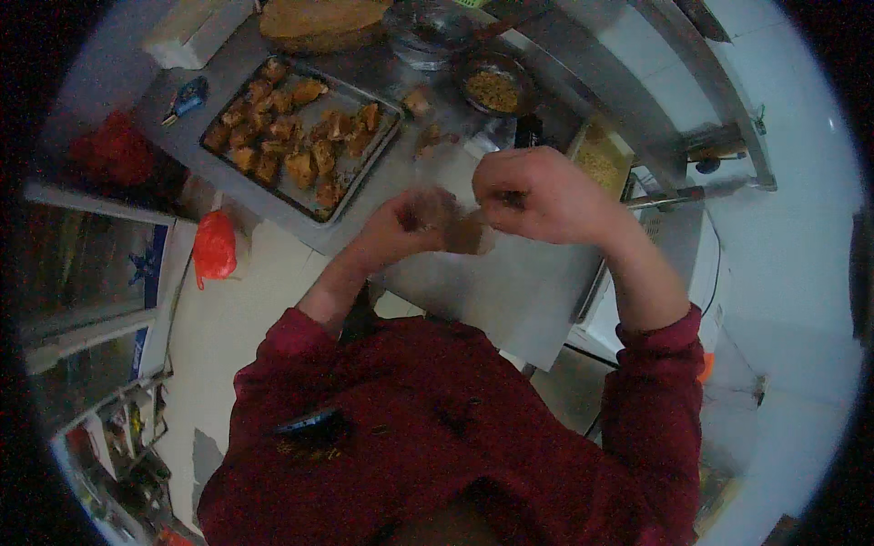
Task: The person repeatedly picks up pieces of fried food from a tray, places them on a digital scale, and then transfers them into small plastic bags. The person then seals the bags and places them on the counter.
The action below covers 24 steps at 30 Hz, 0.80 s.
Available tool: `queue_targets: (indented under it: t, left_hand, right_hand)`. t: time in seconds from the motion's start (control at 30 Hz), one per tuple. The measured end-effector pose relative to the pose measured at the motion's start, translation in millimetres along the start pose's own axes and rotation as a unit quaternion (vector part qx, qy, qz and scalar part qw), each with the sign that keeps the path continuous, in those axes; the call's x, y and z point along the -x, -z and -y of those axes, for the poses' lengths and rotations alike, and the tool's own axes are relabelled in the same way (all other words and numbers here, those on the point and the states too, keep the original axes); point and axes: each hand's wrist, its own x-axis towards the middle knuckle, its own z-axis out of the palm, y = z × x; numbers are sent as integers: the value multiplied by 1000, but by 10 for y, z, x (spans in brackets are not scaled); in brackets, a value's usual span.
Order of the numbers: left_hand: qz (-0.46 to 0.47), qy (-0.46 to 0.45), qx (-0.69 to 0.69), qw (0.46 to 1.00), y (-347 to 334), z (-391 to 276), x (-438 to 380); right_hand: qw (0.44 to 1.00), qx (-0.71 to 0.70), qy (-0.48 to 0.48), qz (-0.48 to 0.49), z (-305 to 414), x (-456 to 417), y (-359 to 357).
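Note:
In front of my chest, my left hand (415, 220) grips a small brown piece (466, 235), blurred by motion; it looks like food, perhaps in a clear wrapper. My right hand (539, 198) is just to its right, fingers curled with the tips at or very near the piece. Whether those fingers hold part of it I cannot tell. Both hands are above a metal worktop (505, 293). Beyond my left hand lies a rimmed baking tray (369, 181) with many browned food chunks (300, 167). A few loose pieces (433, 136) rest on the worktop to the tray's right.
A dark bowl of chopped food (493, 91) stands at the back, near a round wooden board (321, 24). On the right is a tub of yellowish bits (601, 164). A blue packet (190, 95) lies left of the tray. A red plastic bag (215, 246) is beyond the worktop's left edge.

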Motion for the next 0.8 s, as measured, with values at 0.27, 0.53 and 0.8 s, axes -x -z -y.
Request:
queue_targets:
  t: [0.27,0.53,0.8]
  left_hand:
    - [38,-14,6,999,429,-82,-201]
    - [76,2,-79,994,589,194,-319]
    - [60,141,6,988,663,364,-565]
  right_hand:
    - [989,-15,-113,-92,11,-136,-258]
    - [972,-24,-201,-118,-3,-50,-656]
    - [969,-47,-202,-133,-462,90,-977]
